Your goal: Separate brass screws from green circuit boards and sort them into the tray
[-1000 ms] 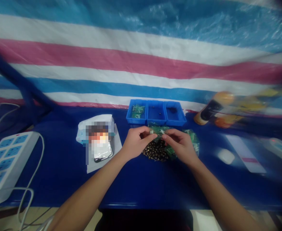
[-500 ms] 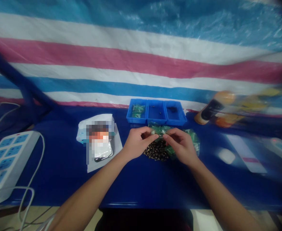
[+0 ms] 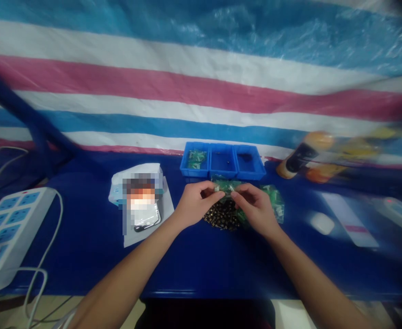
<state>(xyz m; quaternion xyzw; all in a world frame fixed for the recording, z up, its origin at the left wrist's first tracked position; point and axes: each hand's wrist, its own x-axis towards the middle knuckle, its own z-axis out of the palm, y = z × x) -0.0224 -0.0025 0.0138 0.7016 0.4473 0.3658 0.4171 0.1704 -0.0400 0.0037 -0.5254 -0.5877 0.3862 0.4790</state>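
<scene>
Between my two hands is a small clear plastic bag [image 3: 225, 186] with a green print or contents. My left hand [image 3: 197, 203] pinches its left side between thumb and fingers. On the other side, my right hand [image 3: 256, 205] pinches the right edge the same way. Just below the bag, a pile of small dark brassy metal parts [image 3: 220, 216] lies on the table. More green-and-clear bags [image 3: 273, 201] lie beside and partly under my right hand.
A blue three-compartment bin [image 3: 223, 162] stands behind my hands, with green bags in its left compartment. To the left are a paper with a phone [image 3: 148, 217] and a power strip [image 3: 19, 219]. On the right are a bottle [image 3: 298, 157] and a white rounded object [image 3: 322, 223].
Both hands keep their pinch on the bag, and my right hand has shifted very slightly left. The camera view has moved a little.
</scene>
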